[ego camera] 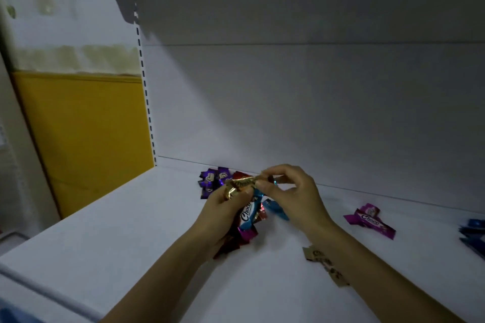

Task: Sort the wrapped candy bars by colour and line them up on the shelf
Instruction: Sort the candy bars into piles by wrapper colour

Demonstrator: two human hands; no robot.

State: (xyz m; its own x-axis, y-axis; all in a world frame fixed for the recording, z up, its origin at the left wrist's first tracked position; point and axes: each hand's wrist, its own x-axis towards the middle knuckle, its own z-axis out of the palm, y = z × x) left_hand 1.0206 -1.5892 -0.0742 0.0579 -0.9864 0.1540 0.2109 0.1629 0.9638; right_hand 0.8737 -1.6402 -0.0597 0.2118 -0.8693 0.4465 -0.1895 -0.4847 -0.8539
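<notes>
Spanning nearly the whole view, the white shelf carries everything, with a yellow panel beyond its left edge. Over the shelf's middle, the left hand curls round a mixed handful of wrapped bars, with blue, red and magenta wrappers poking out past the palm. The right hand pinches between thumb and fingertips the crimped end of a gold bar that lies across the top of that handful. Colour groups lie apart on the shelf. The purple bars sit by the back edge just behind the hands, and the magenta bars lie toward the right. The dark blue bars are at the right edge, cut off by the frame. The gold bars lie near the front edge, partly hidden under the right forearm. The step in hand looks like drawing the gold bar free to join its group. The pinch is only on slick foil, so it may slip. Pulling could also drag neighbouring bars out of the crowded left grip and scatter them into the purple group. The right forearm hangs just above the gold bars, so lowering it could knock them askew or off the front edge.
</notes>
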